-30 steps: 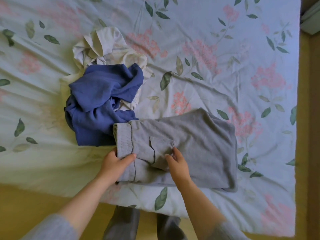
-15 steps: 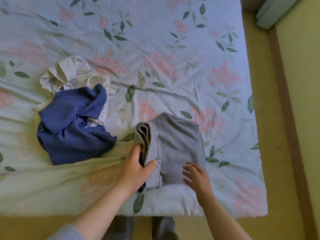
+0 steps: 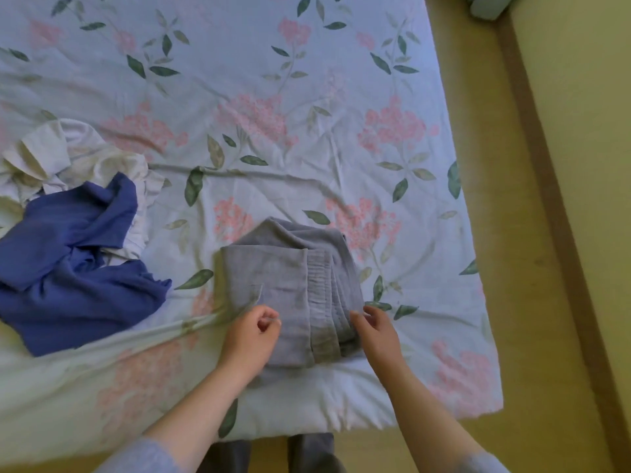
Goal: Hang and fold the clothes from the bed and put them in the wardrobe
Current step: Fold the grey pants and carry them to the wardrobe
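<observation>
Grey trousers (image 3: 283,274) lie folded into a compact rectangle near the front edge of the bed (image 3: 307,131), waistband layers stacked on their right side. My left hand (image 3: 251,339) rests at the bundle's lower left corner with its fingers curled in and nothing seen in them. My right hand (image 3: 375,331) pinches the stacked edges at the lower right corner. A crumpled blue garment (image 3: 68,268) lies to the left, partly over a crumpled white garment (image 3: 68,155).
The floral sheet covers the bed, whose right edge runs beside tatami floor (image 3: 563,199). A pale folded object (image 3: 485,5) sits on the floor at the top right. My legs (image 3: 307,452) stand at the bed's front edge.
The grey trousers were folded over from left to right into a smaller bundle. My left hand let go of the fold and curled; my right hand moved onto the right edge. My view shifted right.
</observation>
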`<state>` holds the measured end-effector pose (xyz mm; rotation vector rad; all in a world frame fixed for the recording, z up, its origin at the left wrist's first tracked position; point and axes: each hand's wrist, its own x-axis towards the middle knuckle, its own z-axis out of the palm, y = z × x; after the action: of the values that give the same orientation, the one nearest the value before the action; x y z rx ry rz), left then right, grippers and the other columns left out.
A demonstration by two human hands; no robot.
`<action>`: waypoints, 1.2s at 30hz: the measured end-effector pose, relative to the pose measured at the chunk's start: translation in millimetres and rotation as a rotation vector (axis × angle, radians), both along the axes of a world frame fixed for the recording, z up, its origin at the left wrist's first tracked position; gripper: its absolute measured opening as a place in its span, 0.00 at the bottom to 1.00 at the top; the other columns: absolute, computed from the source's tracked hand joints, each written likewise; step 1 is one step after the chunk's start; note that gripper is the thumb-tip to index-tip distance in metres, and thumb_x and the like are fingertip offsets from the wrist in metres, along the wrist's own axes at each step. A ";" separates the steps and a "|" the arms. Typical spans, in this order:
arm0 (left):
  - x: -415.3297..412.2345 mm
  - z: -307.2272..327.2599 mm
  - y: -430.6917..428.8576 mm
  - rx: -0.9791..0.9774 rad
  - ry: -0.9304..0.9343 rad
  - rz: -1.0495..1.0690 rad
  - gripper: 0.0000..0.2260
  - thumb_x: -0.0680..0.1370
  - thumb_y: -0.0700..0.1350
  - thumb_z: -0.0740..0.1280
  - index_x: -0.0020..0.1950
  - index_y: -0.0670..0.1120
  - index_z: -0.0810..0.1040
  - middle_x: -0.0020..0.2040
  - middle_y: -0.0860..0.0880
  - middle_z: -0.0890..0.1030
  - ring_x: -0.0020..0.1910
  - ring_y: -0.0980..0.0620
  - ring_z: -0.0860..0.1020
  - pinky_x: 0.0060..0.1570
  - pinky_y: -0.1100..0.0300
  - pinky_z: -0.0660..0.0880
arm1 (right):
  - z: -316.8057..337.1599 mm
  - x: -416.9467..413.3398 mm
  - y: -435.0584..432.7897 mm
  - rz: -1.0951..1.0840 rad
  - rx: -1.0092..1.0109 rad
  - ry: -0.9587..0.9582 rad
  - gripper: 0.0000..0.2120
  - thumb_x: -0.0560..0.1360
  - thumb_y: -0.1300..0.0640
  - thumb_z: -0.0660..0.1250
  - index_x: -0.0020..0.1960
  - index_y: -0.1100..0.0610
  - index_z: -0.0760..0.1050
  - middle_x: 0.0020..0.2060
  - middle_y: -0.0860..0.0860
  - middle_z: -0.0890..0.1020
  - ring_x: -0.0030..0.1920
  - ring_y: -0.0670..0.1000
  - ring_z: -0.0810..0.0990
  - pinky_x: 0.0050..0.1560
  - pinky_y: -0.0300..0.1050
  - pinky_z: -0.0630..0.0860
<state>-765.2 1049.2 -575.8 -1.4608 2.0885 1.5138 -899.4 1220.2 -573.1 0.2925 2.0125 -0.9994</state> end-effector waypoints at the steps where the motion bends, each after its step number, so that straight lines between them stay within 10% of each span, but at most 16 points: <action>1: 2.7 -2.3 -0.5 -0.040 -0.022 0.014 0.08 0.76 0.40 0.68 0.42 0.53 0.76 0.37 0.50 0.80 0.39 0.46 0.80 0.41 0.55 0.76 | -3.4 -2.2 -0.5 0.040 -0.002 0.006 0.27 0.78 0.49 0.67 0.73 0.57 0.66 0.60 0.52 0.77 0.56 0.51 0.77 0.54 0.43 0.73; 7: 20.0 -23.3 -9.0 -0.137 -0.046 0.142 0.08 0.76 0.40 0.68 0.42 0.51 0.73 0.34 0.50 0.77 0.33 0.53 0.76 0.34 0.58 0.70 | -26.5 4.1 -19.5 0.371 0.045 0.046 0.37 0.70 0.41 0.73 0.72 0.53 0.63 0.63 0.49 0.74 0.61 0.51 0.75 0.58 0.44 0.73; 14: 5.0 -34.8 -4.4 0.123 0.050 -0.021 0.08 0.80 0.39 0.64 0.56 0.50 0.73 0.43 0.46 0.78 0.43 0.46 0.79 0.47 0.51 0.77 | -38.3 -10.8 -8.7 0.529 -0.018 0.041 0.15 0.73 0.50 0.71 0.53 0.52 0.68 0.48 0.48 0.78 0.46 0.47 0.77 0.42 0.39 0.75; 18: 6.8 -24.5 -18.0 -0.119 0.076 -0.064 0.15 0.78 0.42 0.67 0.59 0.57 0.69 0.47 0.50 0.76 0.42 0.54 0.78 0.42 0.58 0.77 | -31.6 -27.5 9.3 0.473 -0.010 0.103 0.11 0.76 0.50 0.68 0.47 0.57 0.71 0.40 0.52 0.78 0.41 0.51 0.77 0.41 0.45 0.74; 23: 6.6 -27.3 -29.5 -0.107 -0.104 0.010 0.32 0.76 0.49 0.70 0.75 0.47 0.57 0.68 0.41 0.68 0.63 0.42 0.73 0.61 0.46 0.74 | -36.0 -25.5 3.4 0.673 0.284 0.220 0.24 0.77 0.42 0.64 0.65 0.56 0.68 0.60 0.54 0.73 0.60 0.54 0.73 0.60 0.49 0.72; 26: 8.9 -36.9 -28.0 0.007 -0.176 0.049 0.36 0.77 0.50 0.68 0.78 0.42 0.52 0.75 0.40 0.63 0.71 0.40 0.66 0.67 0.48 0.66 | -37.0 -13.8 -5.0 0.570 0.214 0.238 0.46 0.74 0.34 0.64 0.80 0.54 0.46 0.77 0.53 0.56 0.76 0.56 0.58 0.73 0.52 0.61; 33: 0.2 -49.1 -33.3 0.135 -0.211 0.043 0.17 0.79 0.48 0.66 0.63 0.39 0.68 0.62 0.41 0.74 0.63 0.41 0.73 0.65 0.47 0.70 | -49.5 7.5 -33.4 0.562 0.273 0.260 0.59 0.64 0.22 0.60 0.79 0.52 0.35 0.75 0.54 0.58 0.73 0.57 0.61 0.72 0.56 0.65; 36: -10.4 -47.6 -24.9 0.202 -0.202 0.007 0.27 0.81 0.50 0.61 0.74 0.38 0.58 0.74 0.40 0.63 0.73 0.43 0.63 0.72 0.52 0.59 | -53.2 9.8 -32.6 0.553 0.279 0.276 0.59 0.65 0.22 0.61 0.79 0.52 0.37 0.72 0.54 0.61 0.71 0.56 0.65 0.69 0.53 0.68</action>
<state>-775.6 1024.3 -623.4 -1.4789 1.7627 1.4631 -889.7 1187.6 -626.3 -0.2650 2.3005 -0.4263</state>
